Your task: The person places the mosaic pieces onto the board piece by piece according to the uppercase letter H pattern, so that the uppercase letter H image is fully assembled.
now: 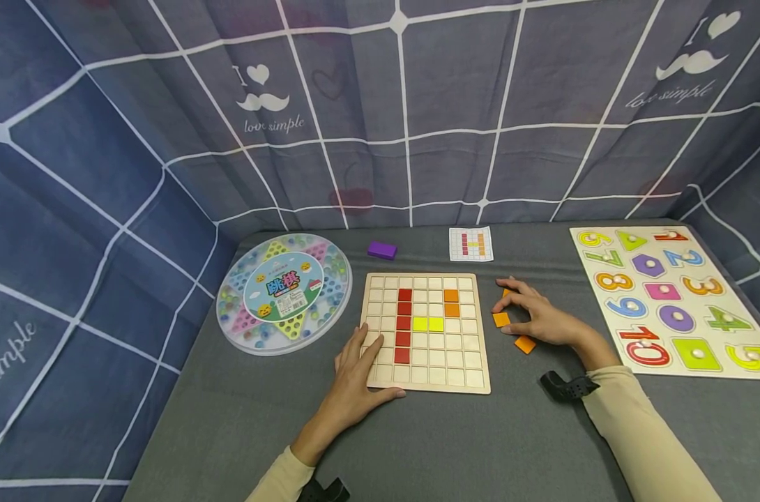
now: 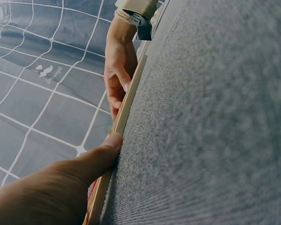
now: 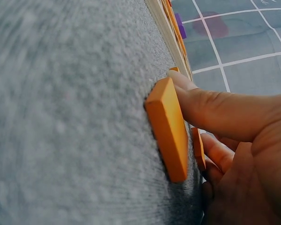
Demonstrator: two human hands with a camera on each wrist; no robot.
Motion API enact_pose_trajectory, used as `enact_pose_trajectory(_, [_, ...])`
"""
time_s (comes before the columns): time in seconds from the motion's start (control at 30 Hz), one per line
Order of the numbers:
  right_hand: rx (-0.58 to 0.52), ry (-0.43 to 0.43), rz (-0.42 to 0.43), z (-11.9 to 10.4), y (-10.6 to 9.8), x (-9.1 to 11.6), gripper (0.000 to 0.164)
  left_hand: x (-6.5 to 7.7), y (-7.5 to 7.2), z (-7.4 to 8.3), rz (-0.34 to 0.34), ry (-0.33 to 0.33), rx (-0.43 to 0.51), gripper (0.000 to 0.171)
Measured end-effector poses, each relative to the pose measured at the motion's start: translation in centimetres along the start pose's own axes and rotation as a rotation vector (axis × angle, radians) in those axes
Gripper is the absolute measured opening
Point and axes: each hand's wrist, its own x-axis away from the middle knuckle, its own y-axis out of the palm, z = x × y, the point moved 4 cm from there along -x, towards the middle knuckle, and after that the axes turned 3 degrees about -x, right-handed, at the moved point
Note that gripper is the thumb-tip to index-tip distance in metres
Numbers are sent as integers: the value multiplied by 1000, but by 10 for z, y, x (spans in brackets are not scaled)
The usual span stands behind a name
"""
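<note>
A wooden grid board lies on the table, with a column of red tiles, two yellow tiles and two orange tiles in its squares. My left hand rests along the board's left side with fingers extended. Its thumb presses the near edge. To the right of the board, my right hand pinches an orange tile between thumb and index finger, low over the cloth. Another loose orange tile lies beneath the hand; one more is partly hidden behind the fingers.
Behind the board lie a purple block and a small pattern card. A round Chinese checkers box sits to the left. On the right lies a number puzzle board. A grid-patterned curtain hangs around the table.
</note>
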Motion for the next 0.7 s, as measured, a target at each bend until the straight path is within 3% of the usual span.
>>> enact_pose_trajectory(0.7, [6, 2, -7, 1, 1, 2, 23, 1, 0, -1, 7, 11, -1, 97])
